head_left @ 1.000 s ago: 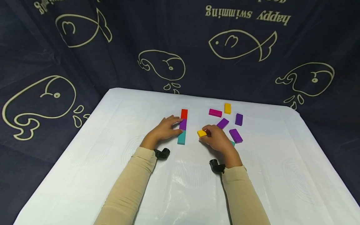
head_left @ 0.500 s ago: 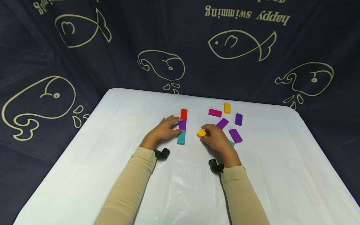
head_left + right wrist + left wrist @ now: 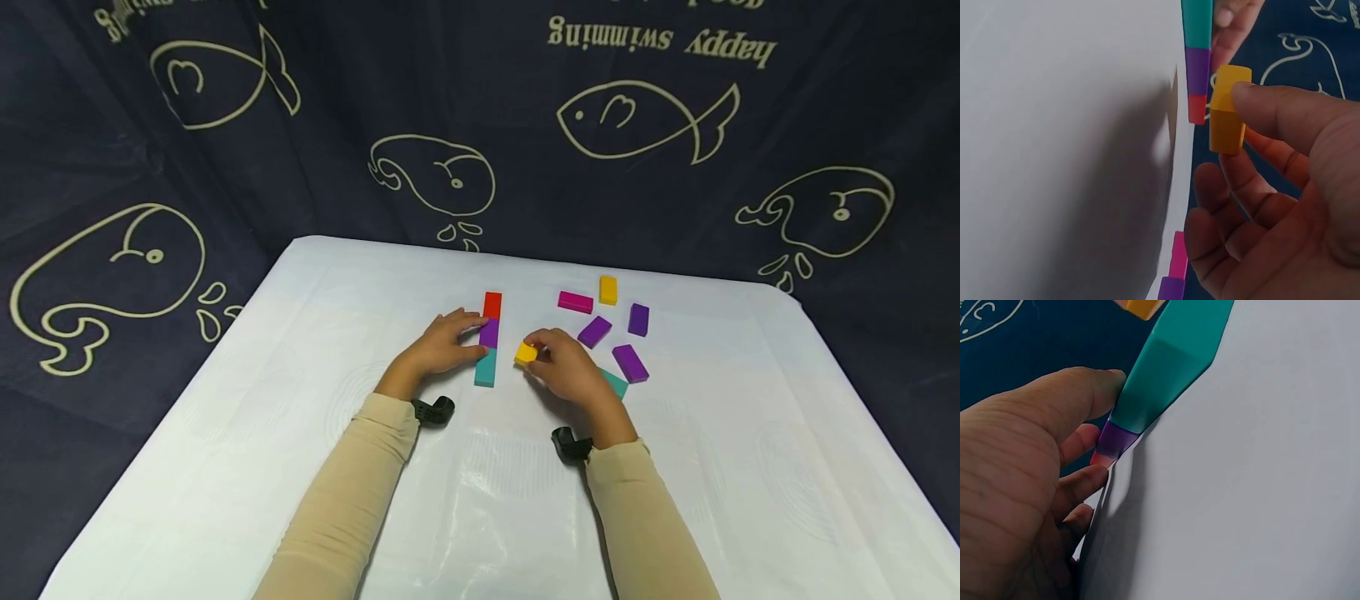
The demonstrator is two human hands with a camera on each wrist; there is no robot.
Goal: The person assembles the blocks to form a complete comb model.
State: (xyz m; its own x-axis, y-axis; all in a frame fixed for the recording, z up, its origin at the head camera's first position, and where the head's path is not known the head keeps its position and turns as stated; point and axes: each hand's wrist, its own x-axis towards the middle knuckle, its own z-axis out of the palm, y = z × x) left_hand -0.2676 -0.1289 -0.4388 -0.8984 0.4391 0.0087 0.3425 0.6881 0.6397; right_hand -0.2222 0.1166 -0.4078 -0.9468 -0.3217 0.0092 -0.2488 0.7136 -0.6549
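Observation:
A red block (image 3: 492, 306), a purple block (image 3: 489, 334) and a teal block (image 3: 485, 369) lie end to end in a straight row on the white table. My left hand (image 3: 442, 344) is at the row's left side, index fingertip by the purple block and thumb against the teal one. In the left wrist view the teal block (image 3: 1169, 362) looms large, with the thumb right at its edge. My right hand (image 3: 567, 367) pinches a yellow block (image 3: 524, 355) just right of the row. The right wrist view shows this yellow block (image 3: 1227, 122) between thumb and fingers.
Loose blocks lie to the right: a magenta block (image 3: 575, 302), another yellow block (image 3: 608, 290), a dark purple block (image 3: 639, 320), two purple ones and a teal block (image 3: 615, 382) partly behind the right hand. A dark curtain (image 3: 517, 100) hangs behind the table (image 3: 510, 550).
My right hand has carried the yellow block a little left, closer to the row, uncovering more of the loose teal block. The left hand stays put at the row.

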